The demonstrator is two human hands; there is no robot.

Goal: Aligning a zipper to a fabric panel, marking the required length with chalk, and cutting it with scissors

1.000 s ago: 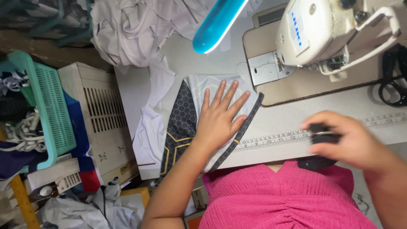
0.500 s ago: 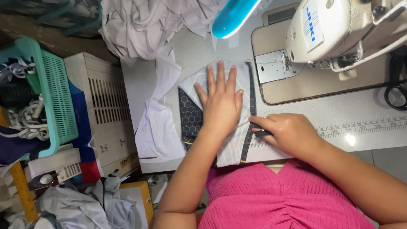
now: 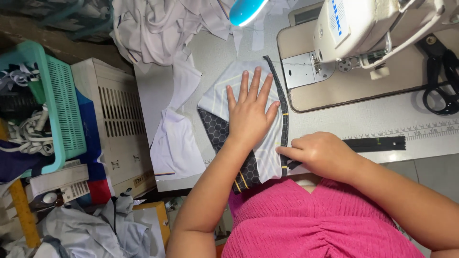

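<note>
A white and black-patterned fabric panel (image 3: 262, 143) lies on the counter (image 3: 373, 119) before the sewing machine (image 3: 368, 24), left hand (image 3: 251, 112) pressing it flat with fingers spread, right hand (image 3: 320, 153) pinching its black zipper strip (image 3: 285, 110), aligning edges, which likely calls for steady pressure.

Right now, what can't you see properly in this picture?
- Head view: the fabric piece under the left hand; the palm covers its middle.
- The right hand hides its own fingertips and where the black zipper begins.
- The scissors and sewing machine are cut off by the frame's edge.
</note>
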